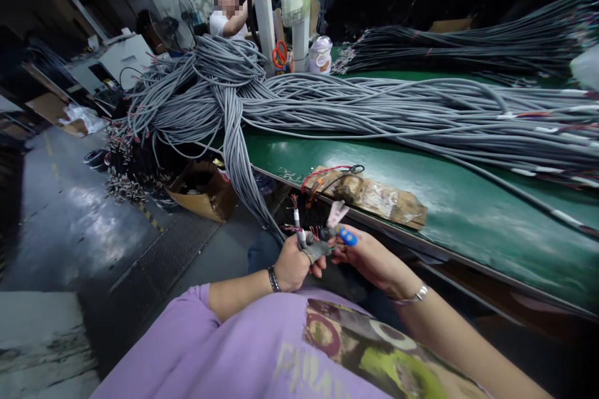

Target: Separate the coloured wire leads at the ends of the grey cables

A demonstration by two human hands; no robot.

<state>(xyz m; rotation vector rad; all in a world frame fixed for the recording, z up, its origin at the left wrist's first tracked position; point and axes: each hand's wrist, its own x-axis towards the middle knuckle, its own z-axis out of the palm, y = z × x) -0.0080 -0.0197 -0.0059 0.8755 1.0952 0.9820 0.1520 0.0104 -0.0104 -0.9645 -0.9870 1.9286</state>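
Note:
My left hand (294, 264) is closed around the ends of several grey cables (241, 159), which hang over the table edge in a thick bundle. White-banded cable ends (299, 227) with thin coloured wires stick up from its grip. Grey coverings wrap some of the fingertips. Close beside it, my right hand (362, 255) is closed on a small blue-handled tool (347, 236), its exact kind unclear. The right fingertips meet the thin wires at the left hand. A pale, blurred flat piece (336, 214) shows just above the fingers; I cannot tell what it belongs to.
Long grey cables cover much of the green table (468, 199). A taped wooden block (379, 198) with red and black leads lies at its near edge. Orange scissors (280, 55) and a lidded jar (320, 55) are behind. A cardboard box (201, 193) stands below left; another person (230, 22) works beyond.

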